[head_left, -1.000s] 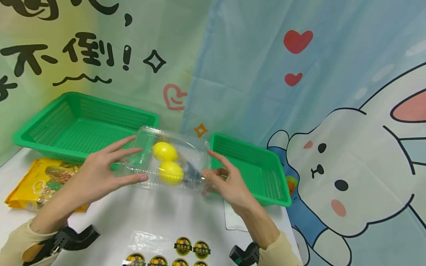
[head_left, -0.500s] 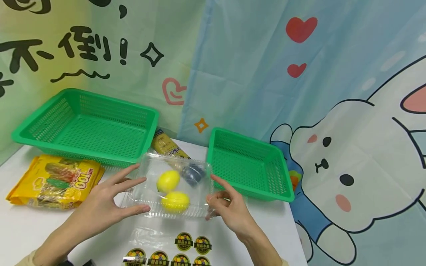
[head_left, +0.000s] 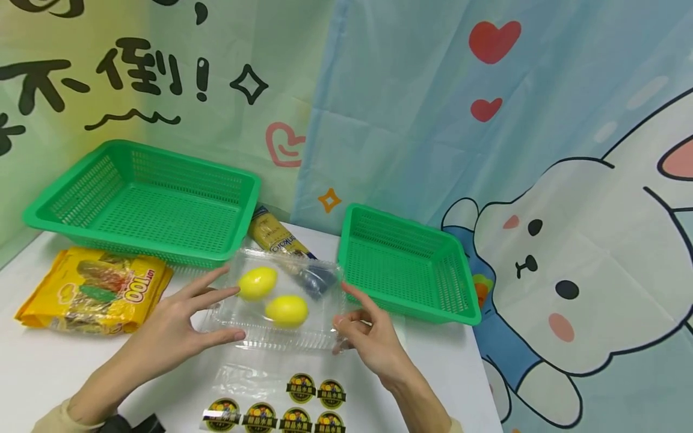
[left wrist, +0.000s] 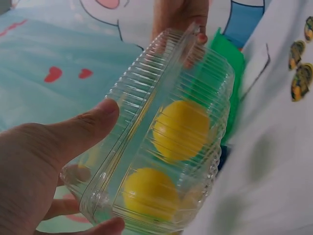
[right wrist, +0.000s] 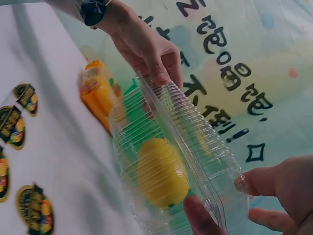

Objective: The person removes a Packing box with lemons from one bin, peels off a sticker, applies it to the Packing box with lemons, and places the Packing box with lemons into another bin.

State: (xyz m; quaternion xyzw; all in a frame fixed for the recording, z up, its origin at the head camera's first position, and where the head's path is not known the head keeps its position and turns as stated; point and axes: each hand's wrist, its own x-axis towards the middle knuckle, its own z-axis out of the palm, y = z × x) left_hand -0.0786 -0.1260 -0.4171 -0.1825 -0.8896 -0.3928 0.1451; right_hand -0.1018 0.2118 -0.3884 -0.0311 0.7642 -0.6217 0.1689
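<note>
A clear plastic clamshell box point(head_left: 319, 340) with a ribbed edge is held up above the table, its lid down. Inside it lie two yellow lemons point(head_left: 257, 283), a little apart, both showing through the plastic in the left wrist view too. My left hand point(head_left: 168, 328) grips the box's left end, the thumb point(left wrist: 93, 125) on one face and fingers round the other side. At the right end, my right hand point(head_left: 376, 346) holds the box between thumb and fingers; part of that grip is hidden in the head view.
A large green basket point(head_left: 162, 243) stands at back left, a smaller green basket point(head_left: 411, 294) at right. Between them lies a yellow-and-blue packet point(head_left: 278, 237), partly behind the box. A yellow food bag point(head_left: 92, 294) is at left. Round stickers point(head_left: 300, 388) on a clear sheet lie in front.
Both hands have brought the box lower and nearer to me, uncovering the packet behind it. Inside, one lemon has rolled left, away from the other.
</note>
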